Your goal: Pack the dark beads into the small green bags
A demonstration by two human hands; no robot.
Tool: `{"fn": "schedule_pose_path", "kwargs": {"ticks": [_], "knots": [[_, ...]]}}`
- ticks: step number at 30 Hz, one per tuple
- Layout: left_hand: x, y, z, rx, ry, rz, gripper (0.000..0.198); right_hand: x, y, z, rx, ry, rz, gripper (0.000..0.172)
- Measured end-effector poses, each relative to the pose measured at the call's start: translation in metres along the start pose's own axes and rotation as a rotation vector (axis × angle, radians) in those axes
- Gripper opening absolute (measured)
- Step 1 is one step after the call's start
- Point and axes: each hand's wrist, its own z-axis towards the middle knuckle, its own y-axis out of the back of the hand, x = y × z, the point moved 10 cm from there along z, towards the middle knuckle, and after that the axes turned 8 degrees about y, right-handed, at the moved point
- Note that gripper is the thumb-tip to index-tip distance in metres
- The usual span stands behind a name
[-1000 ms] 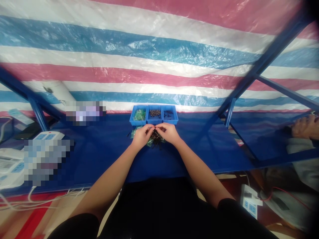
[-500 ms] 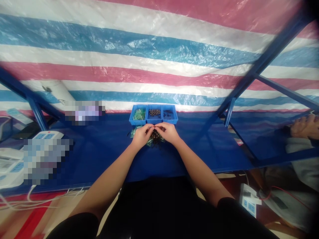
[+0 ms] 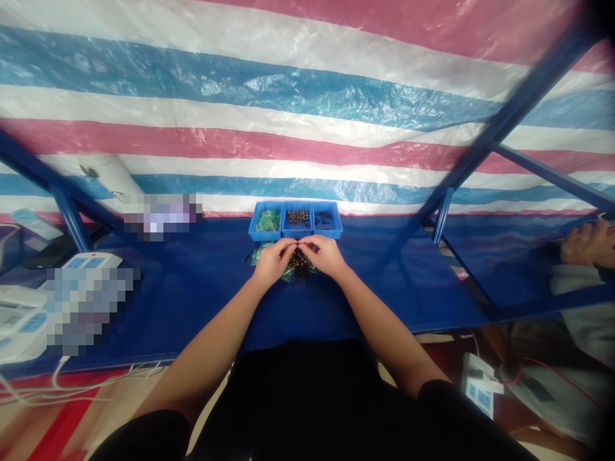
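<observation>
My left hand (image 3: 273, 261) and my right hand (image 3: 323, 253) meet fingertip to fingertip, both closed in a pinch. Whatever sits between the fingertips is too small to make out. Just below them lies a pile of small dark and brass-coloured parts (image 3: 302, 265), partly covered by the hands. Green clear pieces (image 3: 288, 274) show around the pile's edge. Behind the hands stand three blue bins side by side: the left bin (image 3: 265, 235) holds green pieces, the middle bin (image 3: 298, 234) small brass-and-dark parts, and the right bin (image 3: 327, 232) a few dark slim pieces.
A white power strip (image 3: 96, 261) with cables lies on the blue table (image 3: 192, 307) at left, near blurred-out items. Blue metal frame bars (image 3: 444, 214) rise at both sides before a striped sheet (image 3: 307, 115). Another person's hands (image 3: 589, 243) appear far right, above a second power strip (image 3: 479, 390).
Almost nothing differs. My hands stay pinched together in the same place, and the bins and the pile have not visibly moved.
</observation>
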Motion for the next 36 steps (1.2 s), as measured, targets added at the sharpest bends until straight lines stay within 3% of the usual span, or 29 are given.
{"fn": "schedule_pose_path", "kwargs": {"ticks": [26,36], "knots": [[-0.007,0.0041,-0.0016,-0.007,-0.02,0.037,0.03,-0.0016,0.002,-0.0007,-0.03,-0.001,0.002,0.023],[-0.0001,0.0018,-0.0008,-0.016,0.002,0.014,0.028,-0.0006,0.005,-0.0003,-0.049,0.022,-0.033,0.02]]}}
